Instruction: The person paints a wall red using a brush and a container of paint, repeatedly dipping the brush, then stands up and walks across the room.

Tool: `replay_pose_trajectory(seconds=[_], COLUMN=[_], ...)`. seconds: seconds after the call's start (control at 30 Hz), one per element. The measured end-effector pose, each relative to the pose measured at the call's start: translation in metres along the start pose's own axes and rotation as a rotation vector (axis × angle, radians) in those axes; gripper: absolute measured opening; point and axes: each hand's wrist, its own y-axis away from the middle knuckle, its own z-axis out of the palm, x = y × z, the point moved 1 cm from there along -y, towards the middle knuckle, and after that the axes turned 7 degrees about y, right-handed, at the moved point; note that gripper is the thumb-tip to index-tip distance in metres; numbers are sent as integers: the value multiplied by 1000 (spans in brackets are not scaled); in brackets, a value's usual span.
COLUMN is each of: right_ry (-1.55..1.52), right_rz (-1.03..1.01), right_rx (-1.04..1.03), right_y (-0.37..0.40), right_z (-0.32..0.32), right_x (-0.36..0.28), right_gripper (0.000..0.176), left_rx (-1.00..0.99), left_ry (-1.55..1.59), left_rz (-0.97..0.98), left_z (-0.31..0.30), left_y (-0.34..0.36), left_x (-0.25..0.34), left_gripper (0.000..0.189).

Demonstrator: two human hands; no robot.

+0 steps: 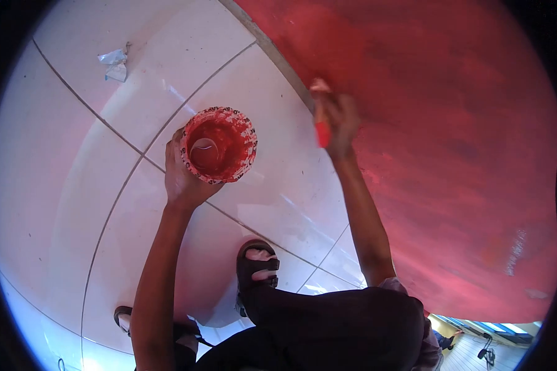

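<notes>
Nearest the camera, black cloth trousers (340, 328), then a dark strapped sandal (252, 272) on glossy white floor tiles (284, 179). Farther out, clasped in the left hand (183, 182), fingers curled round the side: a round, open-topped container (251, 139) with a pale rim printed in dark lettering, coated inside with wet-looking red paint (228, 137), mouth facing the camera. Gripped in the right hand (341, 120): a slim tool with a bright red handle (322, 133), long axis running roughly up and down the view. Too blurred to make out the head, or to tell whether touching the broad red-painted surface (452, 154) just beside. Container off to the left of the tool, well apart; red surface to the right, with the right hand much the nearer. Beyond the container, a crumpled white-and-blue scrap (114, 63) lying on the tiles.
</notes>
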Motion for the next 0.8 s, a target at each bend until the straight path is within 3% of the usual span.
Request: replay_pose_trajectory(seconds=[0.13, 0.23, 0.33, 0.43, 0.53, 0.63, 0.73, 0.8], right_ry=[33, 1, -124, -115, 65, 52, -146, -80], right_rz=[128, 185, 20, 161, 122, 255, 64, 51], right_rx=[382, 287, -13, -123, 323, 372, -4, -98], right_y=[-7, 16, 22, 24, 9, 22, 46, 49], right_z=[-51, -62, -31, -7, -43, -63, -39, -22], right_x=[2, -5, -7, 8, 15, -4, -12, -3], right_gripper=[23, 19, 17, 18, 17, 27, 19, 19], left_rx=[34, 29, -7, -28, 0, 40, 38, 55], left_ry=[16, -44, -26, -9, -6, -23, -16, -2], left_rz=[13, 23, -23, -24, -32, -13, 23, 51], left_z=[1, 0, -1, -1, 0, 1, 0, 0], left_y=[0, -1, -2, -2, -1, -2, -2, -2], left_x=[0, 5, 4, 1, 2, 6, 7, 6], left_gripper=[94, 92, 92, 92, 91, 88, 87, 86])
